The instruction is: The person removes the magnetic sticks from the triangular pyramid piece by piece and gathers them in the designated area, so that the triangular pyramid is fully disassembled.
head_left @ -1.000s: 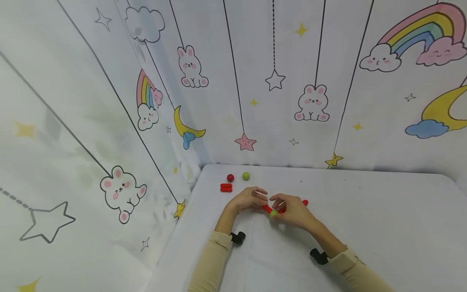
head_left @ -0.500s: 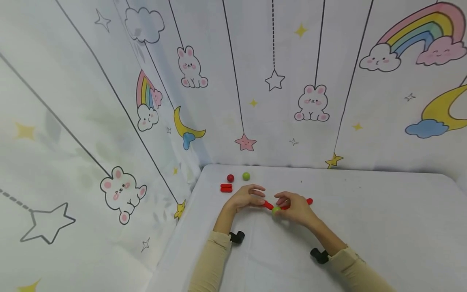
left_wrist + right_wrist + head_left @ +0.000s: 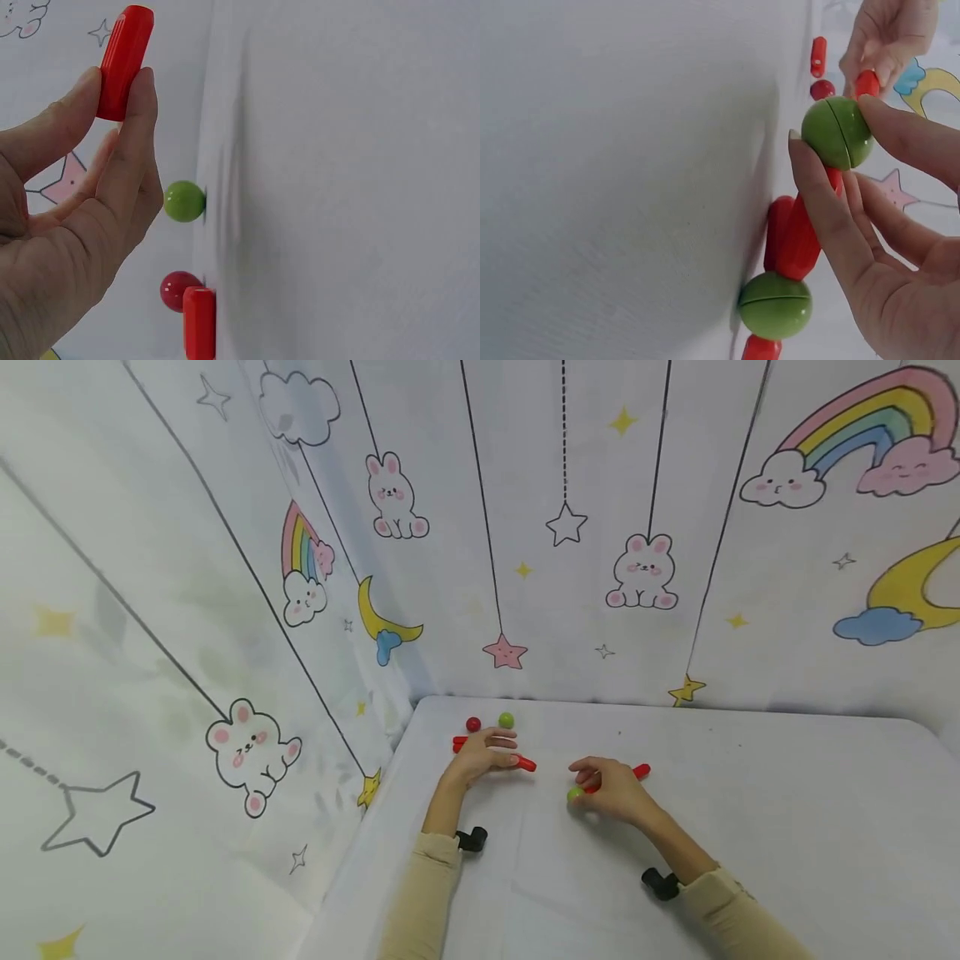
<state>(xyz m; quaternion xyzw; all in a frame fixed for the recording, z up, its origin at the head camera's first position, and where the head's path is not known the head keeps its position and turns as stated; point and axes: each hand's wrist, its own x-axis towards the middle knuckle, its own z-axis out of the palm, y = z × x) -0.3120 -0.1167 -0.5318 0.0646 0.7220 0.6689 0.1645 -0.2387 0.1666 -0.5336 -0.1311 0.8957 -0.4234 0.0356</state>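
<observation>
A short red rod (image 3: 125,64) is pinched upright between the thumb and fingers of my left hand (image 3: 477,762). To its right in the head view, my right hand (image 3: 617,790) holds a green ball (image 3: 837,133) between thumb and fingertips. From that ball a red connecting rod (image 3: 804,236) runs to a second green ball (image 3: 775,306), which has further red rods beside and below it. In the head view my right hand hides most of this chain; one red end (image 3: 641,771) sticks out behind the knuckles. A gap separates the left hand's rod from the held ball.
Near the back left of the white table (image 3: 750,827) lie a loose red ball (image 3: 473,724) and a loose green ball (image 3: 506,720). Loose red rods (image 3: 460,741) beside them are partly covered by my left hand. A printed curtain (image 3: 450,568) borders the table's back and left.
The left hand has moved left with its red rod, away from the green ball that the rod met before. My right hand has shifted slightly right, still holding the ball.
</observation>
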